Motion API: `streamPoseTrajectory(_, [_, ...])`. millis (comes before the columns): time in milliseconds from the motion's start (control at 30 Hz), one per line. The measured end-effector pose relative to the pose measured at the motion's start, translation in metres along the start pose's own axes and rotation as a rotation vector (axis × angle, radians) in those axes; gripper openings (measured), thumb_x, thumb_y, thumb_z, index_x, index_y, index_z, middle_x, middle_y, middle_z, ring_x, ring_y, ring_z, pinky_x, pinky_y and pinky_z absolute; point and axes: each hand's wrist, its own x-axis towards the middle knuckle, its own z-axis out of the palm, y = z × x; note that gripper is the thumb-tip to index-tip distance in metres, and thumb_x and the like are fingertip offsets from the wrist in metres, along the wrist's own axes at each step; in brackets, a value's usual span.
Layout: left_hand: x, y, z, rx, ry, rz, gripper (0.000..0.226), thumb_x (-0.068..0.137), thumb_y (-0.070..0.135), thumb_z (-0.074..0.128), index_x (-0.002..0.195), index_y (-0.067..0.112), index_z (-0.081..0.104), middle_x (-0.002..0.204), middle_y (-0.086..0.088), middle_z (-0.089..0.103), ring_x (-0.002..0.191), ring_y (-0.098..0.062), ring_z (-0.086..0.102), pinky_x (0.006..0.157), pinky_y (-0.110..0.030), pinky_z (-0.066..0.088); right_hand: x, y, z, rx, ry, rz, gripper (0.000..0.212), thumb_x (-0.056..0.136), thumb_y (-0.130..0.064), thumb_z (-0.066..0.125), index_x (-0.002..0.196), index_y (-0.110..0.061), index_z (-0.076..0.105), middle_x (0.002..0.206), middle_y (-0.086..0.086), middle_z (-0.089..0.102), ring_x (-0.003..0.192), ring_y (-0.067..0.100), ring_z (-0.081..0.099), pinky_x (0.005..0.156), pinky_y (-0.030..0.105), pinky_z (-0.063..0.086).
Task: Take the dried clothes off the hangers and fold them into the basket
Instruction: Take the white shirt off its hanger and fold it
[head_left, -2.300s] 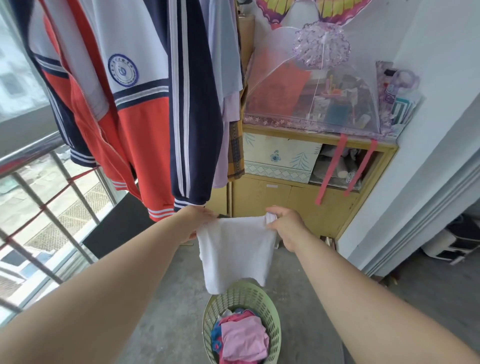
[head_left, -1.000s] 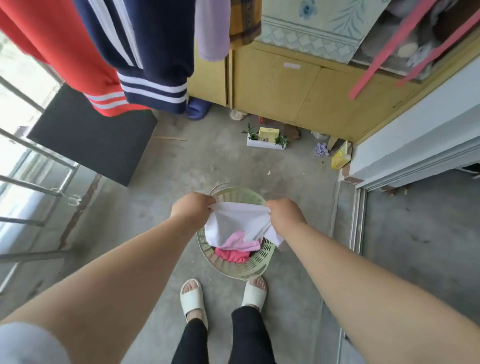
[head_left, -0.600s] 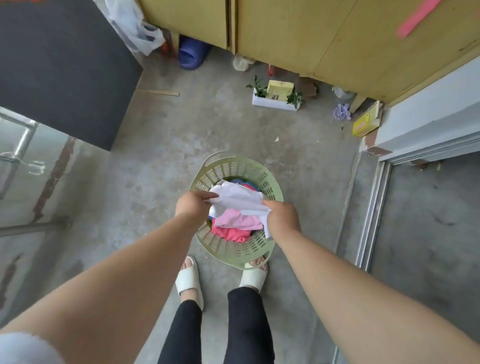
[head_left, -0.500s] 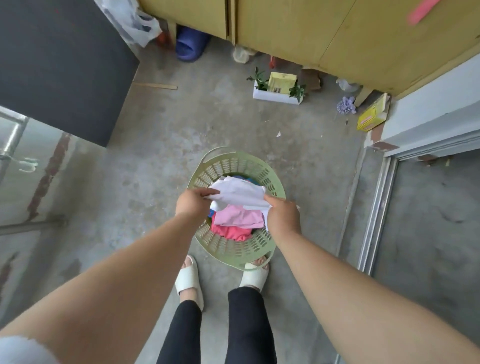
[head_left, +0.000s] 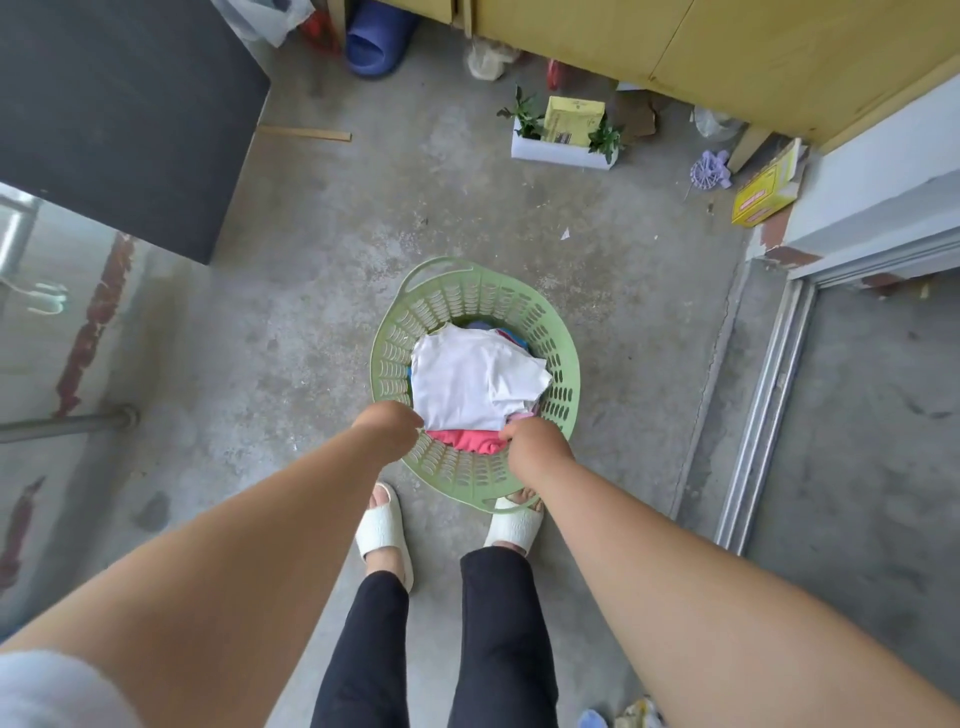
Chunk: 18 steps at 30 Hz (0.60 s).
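A round green slotted basket (head_left: 563, 384) is shown standing on a grey concrete floor (head_left: 322, 249), just beyond the person's feet in white slippers (head_left: 383, 530). A folded white garment (head_left: 475, 384) is seen lying on top of the basket's contents, with a pink garment (head_left: 470, 440) exposed beneath its near edge. The left hand (head_left: 387, 428) is positioned at the near left corner of the white garment, fingers curled inward; whether cloth is pinched cannot be told. The right hand (head_left: 535, 441) is placed at the near right corner, fingers curled down onto the fabric edge, the grip itself being hidden. Both hands are held over the near rim of the basket. A dark board (head_left: 114, 114) is seen at far left, a yellow cabinet (head_left: 727, 57) along the far side, and a white planter box (head_left: 561, 150) with a yellow carton on the floor before it. A sliding door track (head_left: 763, 405) runs along the right.
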Motion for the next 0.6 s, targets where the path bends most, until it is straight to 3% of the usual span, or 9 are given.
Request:
streamPoseTrajectory(100, [-0.009, 0.012, -0.008, -0.086, 0.043, 0.016, 0.044, 0.093, 0.003, 0.04, 0.129, 0.023, 0.058, 0.137, -0.005, 0.051, 0.117, -0.026, 0.057, 0.09, -0.028, 0.047, -0.006, -0.004, -0.014, 0.011, 0.087, -0.062, 0.043, 0.091, 0.0, 0.043, 0.13, -0.011, 0.058, 0.135, 0.014, 0.054, 0.122, 0.032, 0.052, 0.097, 0.031, 0.044])
streamPoseTrajectory(233, [-0.031, 0.022, -0.017, -0.127, 0.075, 0.078, 0.043, 0.091, 0.002, 0.042, 0.122, 0.025, 0.061, 0.134, -0.005, 0.054, 0.108, -0.027, 0.062, 0.063, -0.022, 0.044, -0.025, -0.008, -0.027, 0.055, 0.152, -0.107, 0.046, 0.093, -0.005, 0.045, 0.138, -0.014, 0.052, 0.141, 0.012, 0.05, 0.128, 0.031, 0.047, 0.104, 0.032, 0.04])
streamPoseTrajectory(433, [-0.079, 0.027, -0.03, -0.18, 0.073, 0.116, 0.034, 0.092, 0.008, 0.048, 0.118, 0.023, 0.063, 0.13, -0.005, 0.057, 0.098, -0.028, 0.064, 0.048, -0.017, 0.037, -0.073, -0.02, -0.046, 0.081, 0.147, -0.111, 0.05, 0.095, -0.006, 0.043, 0.144, -0.015, 0.043, 0.147, 0.013, 0.042, 0.134, 0.03, 0.04, 0.106, 0.031, 0.035])
streamPoseTrajectory(533, [-0.114, 0.025, -0.043, -0.181, 0.109, 0.142, 0.03, 0.092, 0.012, 0.052, 0.117, 0.023, 0.064, 0.126, -0.005, 0.058, 0.079, -0.02, 0.056, 0.049, -0.018, 0.037, -0.106, -0.032, -0.061, 0.086, 0.12, -0.109, 0.049, 0.098, -0.012, 0.041, 0.146, -0.016, 0.037, 0.152, 0.014, 0.034, 0.138, 0.031, 0.034, 0.109, 0.033, 0.032])
streamPoseTrajectory(600, [-0.134, 0.023, -0.054, -0.18, 0.125, 0.165, 0.028, 0.092, 0.015, 0.054, 0.117, 0.022, 0.064, 0.124, -0.005, 0.059, 0.086, -0.021, 0.058, 0.063, -0.02, 0.043, -0.128, -0.041, -0.072, 0.046, 0.159, -0.111, 0.05, 0.096, -0.012, 0.044, 0.146, -0.012, 0.036, 0.15, 0.01, 0.038, 0.137, 0.026, 0.036, 0.107, 0.03, 0.033])
